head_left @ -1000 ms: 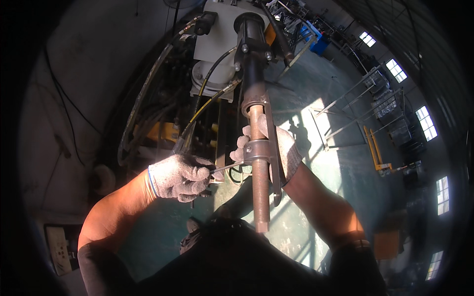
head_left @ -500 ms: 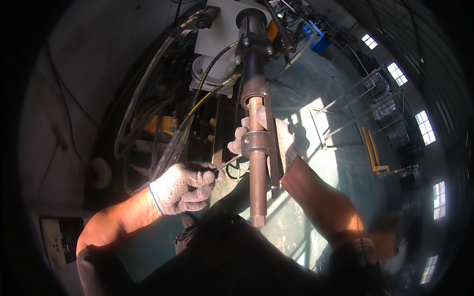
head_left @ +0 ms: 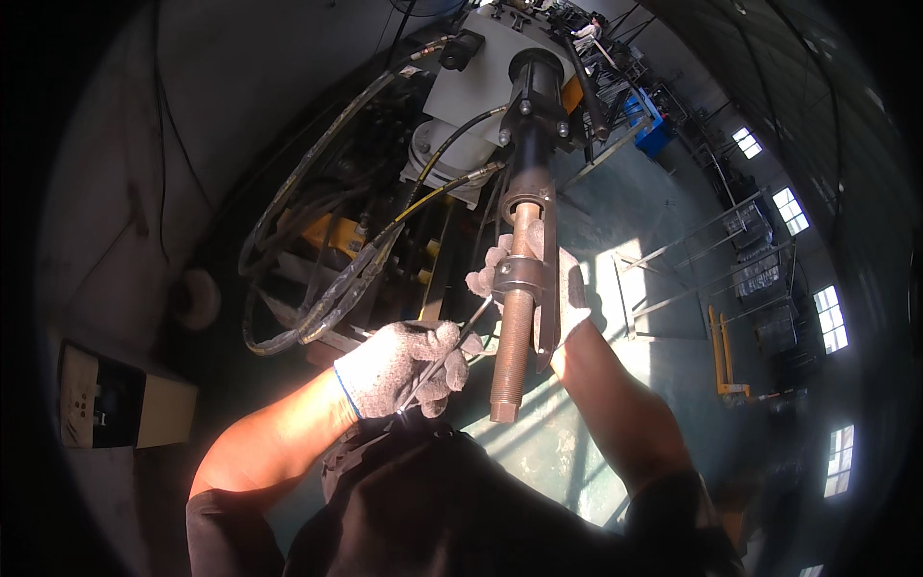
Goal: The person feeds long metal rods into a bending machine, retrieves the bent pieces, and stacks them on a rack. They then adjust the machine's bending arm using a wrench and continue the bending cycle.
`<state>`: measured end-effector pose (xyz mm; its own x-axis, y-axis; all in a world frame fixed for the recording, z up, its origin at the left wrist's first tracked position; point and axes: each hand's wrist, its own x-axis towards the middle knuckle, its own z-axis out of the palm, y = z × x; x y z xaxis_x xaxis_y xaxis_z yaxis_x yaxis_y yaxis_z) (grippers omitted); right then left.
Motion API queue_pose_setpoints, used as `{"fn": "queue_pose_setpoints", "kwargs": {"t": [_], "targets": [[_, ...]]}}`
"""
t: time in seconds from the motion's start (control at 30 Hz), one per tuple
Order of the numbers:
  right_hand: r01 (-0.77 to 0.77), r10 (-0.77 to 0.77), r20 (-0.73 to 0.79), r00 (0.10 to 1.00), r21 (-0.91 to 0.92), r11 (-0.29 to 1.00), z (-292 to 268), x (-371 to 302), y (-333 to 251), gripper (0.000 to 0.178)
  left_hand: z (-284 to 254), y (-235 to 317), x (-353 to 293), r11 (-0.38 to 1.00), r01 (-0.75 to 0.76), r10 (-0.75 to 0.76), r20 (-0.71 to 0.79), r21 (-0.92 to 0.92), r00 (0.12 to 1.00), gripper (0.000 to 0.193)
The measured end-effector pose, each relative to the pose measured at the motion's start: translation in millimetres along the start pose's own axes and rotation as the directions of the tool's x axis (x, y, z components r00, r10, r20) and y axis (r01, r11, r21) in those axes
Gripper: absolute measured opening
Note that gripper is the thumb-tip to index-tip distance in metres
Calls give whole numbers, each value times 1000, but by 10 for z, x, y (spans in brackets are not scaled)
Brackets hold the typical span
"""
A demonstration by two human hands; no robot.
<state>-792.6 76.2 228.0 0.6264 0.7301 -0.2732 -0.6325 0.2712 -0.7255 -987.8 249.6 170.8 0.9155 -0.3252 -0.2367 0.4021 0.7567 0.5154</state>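
Note:
A long threaded rod (head_left: 514, 346) with a hex end slopes toward me out of a black cylinder (head_left: 531, 159). Around the rod sits a dark metal collar (head_left: 516, 276), joined to a flat bar (head_left: 551, 288) on its right. My right hand (head_left: 569, 284), in a speckled knit glove, wraps behind the rod and grips it at the collar; its fingertips show on the left side. Closed around a thin metal rod (head_left: 450, 359) is my gloved left hand (head_left: 409, 363). The thin rod's far end is by the collar's lower left edge; whether it touches is unclear.
Hydraulic hoses (head_left: 385, 231) loop down on the left from a grey machine (head_left: 486, 82). Metal frames (head_left: 697, 260) and a yellow forked piece (head_left: 726, 351) stand on the green floor at right. A beige box (head_left: 125, 399) is at the lower left.
The view has shifted, so the machine sits further right. My left hand has turned, and the thin rod now slants more steeply, its near end showing below the fingers. My right hand keeps its grip.

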Motion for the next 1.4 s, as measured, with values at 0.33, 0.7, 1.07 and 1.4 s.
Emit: {"fn": "queue_pose_setpoints", "kwargs": {"t": [0.33,0.7,1.07,1.4], "targets": [[106,-105,14,994,-150,983,-92,-16,4,39,49,-23,688,965,-118,119,-12,-234,993,21],[65,-59,31,998,-254,965,-261,-5,-43,37,1,-35,706,966,-142,135,-50,-215,990,19],[94,-77,141,987,-117,989,-363,53,26,53,-201,300,658,999,-34,31,100,26,995,19],[97,-76,171,982,-122,988,-353,88,44,40,-145,-109,813,958,-142,168,87,-250,982,7]]}}
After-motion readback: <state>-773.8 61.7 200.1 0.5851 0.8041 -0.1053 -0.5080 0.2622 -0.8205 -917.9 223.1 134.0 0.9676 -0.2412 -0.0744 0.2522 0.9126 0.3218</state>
